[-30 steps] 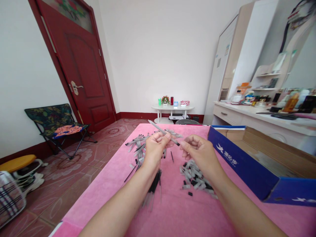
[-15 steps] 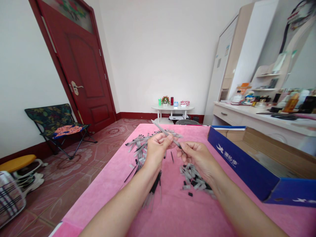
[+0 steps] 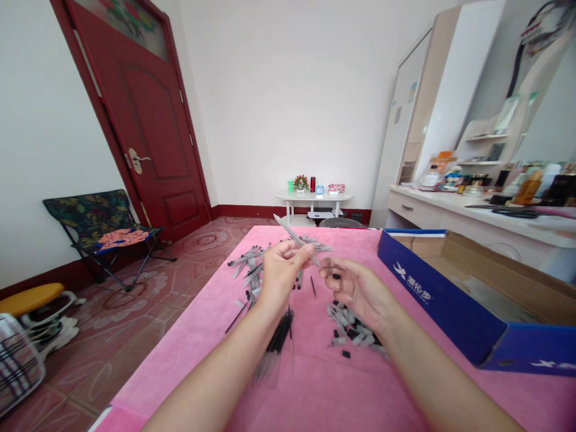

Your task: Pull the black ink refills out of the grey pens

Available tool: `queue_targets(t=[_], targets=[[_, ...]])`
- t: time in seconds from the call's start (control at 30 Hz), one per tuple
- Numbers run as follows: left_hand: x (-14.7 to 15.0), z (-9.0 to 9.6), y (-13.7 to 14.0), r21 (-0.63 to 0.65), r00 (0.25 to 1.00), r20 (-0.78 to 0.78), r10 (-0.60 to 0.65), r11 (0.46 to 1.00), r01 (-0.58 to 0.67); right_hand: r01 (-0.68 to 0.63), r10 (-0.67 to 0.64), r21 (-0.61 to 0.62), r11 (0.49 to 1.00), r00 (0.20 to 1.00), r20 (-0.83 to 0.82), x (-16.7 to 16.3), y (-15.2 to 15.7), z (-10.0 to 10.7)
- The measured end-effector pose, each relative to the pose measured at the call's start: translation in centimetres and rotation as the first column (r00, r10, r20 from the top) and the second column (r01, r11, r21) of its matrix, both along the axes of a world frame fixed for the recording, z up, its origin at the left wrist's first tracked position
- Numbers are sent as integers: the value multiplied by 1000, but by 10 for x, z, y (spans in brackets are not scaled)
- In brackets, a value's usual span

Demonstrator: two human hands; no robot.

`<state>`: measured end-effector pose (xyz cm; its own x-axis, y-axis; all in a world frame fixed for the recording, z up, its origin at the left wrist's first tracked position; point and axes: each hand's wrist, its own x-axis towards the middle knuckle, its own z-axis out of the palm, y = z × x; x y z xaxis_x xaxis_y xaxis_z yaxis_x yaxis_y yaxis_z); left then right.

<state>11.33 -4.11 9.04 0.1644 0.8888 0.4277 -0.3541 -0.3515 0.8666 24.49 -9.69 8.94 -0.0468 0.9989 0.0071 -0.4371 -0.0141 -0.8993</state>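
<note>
My left hand [image 3: 288,264] pinches a translucent pen barrel [image 3: 288,228] that slants up to the left. Close to the barrel's lower end, the fingers of my right hand [image 3: 353,285] are curled round a small black pen part [image 3: 336,276]; whether it joins the barrel is hard to make out. Below my right hand lies a heap of clear and black pen caps [image 3: 348,321]. Under my left forearm, partly hidden, are a bundle of thin black refills [image 3: 279,333] and a pile of pen barrels [image 3: 252,267].
A pink cloth [image 3: 315,384] covers the table. An open blue cardboard box [image 3: 443,303] stands at the right edge, with a cluttered dresser [image 3: 468,204] beyond it. A folding chair [image 3: 103,222] and a yellow stool [image 3: 31,299] are on the floor at left.
The black part has come away from the barrel's end line and sits within my right fingers. My left hand has shifted slightly left, still holding the barrel.
</note>
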Motion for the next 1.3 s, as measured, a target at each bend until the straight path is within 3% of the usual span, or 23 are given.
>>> queue_targets(t=[0.1, 0.23, 0.43, 0.6, 0.73, 0.9, 1.0, 1.1, 1.2, 1.3], targets=[[0, 6, -7, 111, 995, -86, 56, 993, -47, -74, 74, 14, 997, 997, 26, -5, 1, -7], [-1, 8, -8, 135, 981, -183, 57, 990, -32, -104, 88, 82, 991, 978, 187, -7, 1, -15], [-6, 3, 5, 62, 984, -176, 39, 998, -28, -122, 85, 114, 986, 956, 280, -6, -1, -14], [-13, 9, 10, -39, 992, -125, 6, 999, -11, -129, 103, 94, 987, 966, 237, -11, -2, -13], [-14, 13, 6, 109, 964, -249, 96, 992, -70, -132, 116, 82, 988, 978, 175, -16, -4, -12], [-11, 12, -6, 376, 830, -427, 359, 905, -198, -189, 166, 133, 973, 972, 168, -19, -3, -14], [-10, 10, -9, 431, 794, -453, 405, 879, -202, -188, 155, 149, 971, 965, 210, -18, 0, -18], [-10, 8, -6, 372, 820, -454, 350, 910, -183, -173, 128, 155, 973, 955, 268, -16, 1, -21], [-9, 8, -4, 221, 890, -415, 188, 970, -102, -145, 93, 159, 977, 950, 297, -16, 0, -19], [-8, 12, -6, 128, 936, -349, 52, 992, -8, -127, 79, 160, 979, 958, 275, -18, -3, -14]])
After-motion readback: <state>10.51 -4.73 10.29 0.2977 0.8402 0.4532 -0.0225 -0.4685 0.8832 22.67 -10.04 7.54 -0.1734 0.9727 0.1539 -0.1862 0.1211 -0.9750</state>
